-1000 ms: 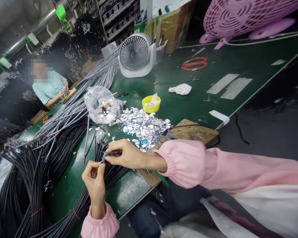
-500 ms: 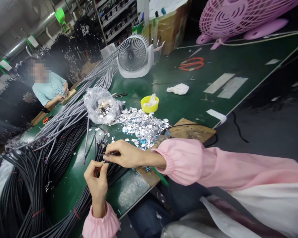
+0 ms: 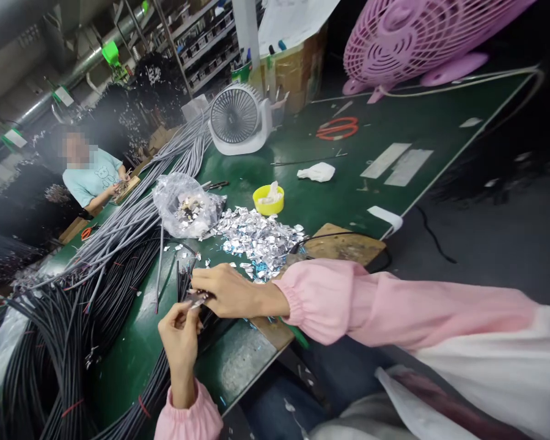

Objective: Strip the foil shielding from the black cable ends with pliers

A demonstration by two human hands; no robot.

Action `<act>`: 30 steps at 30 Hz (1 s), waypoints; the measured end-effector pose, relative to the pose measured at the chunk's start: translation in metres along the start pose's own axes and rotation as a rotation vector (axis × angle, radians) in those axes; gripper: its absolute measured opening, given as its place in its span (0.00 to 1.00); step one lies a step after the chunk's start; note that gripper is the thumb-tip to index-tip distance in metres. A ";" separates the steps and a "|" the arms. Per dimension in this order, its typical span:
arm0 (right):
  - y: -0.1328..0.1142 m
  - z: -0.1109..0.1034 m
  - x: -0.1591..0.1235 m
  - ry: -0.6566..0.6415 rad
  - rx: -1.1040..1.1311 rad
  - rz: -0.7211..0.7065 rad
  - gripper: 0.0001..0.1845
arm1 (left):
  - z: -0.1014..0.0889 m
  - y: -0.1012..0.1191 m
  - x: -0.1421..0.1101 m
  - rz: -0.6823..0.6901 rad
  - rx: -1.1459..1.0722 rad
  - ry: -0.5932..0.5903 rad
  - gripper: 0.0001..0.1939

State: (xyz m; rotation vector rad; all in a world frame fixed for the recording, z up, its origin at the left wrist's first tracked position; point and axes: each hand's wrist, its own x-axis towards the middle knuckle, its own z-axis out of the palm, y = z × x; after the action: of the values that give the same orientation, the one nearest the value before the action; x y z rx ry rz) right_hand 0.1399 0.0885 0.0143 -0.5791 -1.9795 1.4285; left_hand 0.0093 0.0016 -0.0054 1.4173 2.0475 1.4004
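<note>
My left hand (image 3: 180, 333) is closed in a pinch at the front of the bench, holding what looks like a cable end; most of it is hidden by the fingers. Against its fingertips, my right hand (image 3: 233, 292) is closed around a small dark metal tool (image 3: 198, 299), whose exact kind is too small to tell. Black cables (image 3: 153, 373) tied with a red band run beneath and beside both hands. Just beyond the right hand lies a heap of silvery foil scraps (image 3: 261, 235) mixed with blue bits.
A clear plastic bag (image 3: 167, 198) of scraps, a yellow dish (image 3: 269, 206) and a small white fan (image 3: 238, 119) stand farther back. Grey cables (image 3: 132, 208) stretch along the left. Orange-handled scissors (image 3: 338, 128) and a pink fan (image 3: 403, 43) are at right. A co-worker (image 3: 94, 177) sits across.
My right hand has turned, with its fingers now extended over the left fingertips, and the tool has tilted. The left hand stays pinched. The whole view has shifted slightly.
</note>
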 end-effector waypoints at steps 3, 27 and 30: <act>0.002 0.009 0.003 -0.065 0.212 0.166 0.12 | -0.001 0.004 -0.001 0.066 0.025 -0.027 0.13; 0.016 0.002 0.003 0.089 -0.797 -0.559 0.06 | 0.001 0.009 -0.002 0.107 -0.038 -0.068 0.08; 0.014 0.002 0.003 0.100 -0.823 -0.580 0.07 | 0.000 0.006 -0.003 0.092 -0.049 -0.078 0.05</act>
State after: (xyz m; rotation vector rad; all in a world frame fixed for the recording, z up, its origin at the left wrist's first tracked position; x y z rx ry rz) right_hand 0.1366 0.0934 0.0009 -0.3389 -2.3459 0.2068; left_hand 0.0139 -0.0011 -0.0012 1.5385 1.9098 1.3982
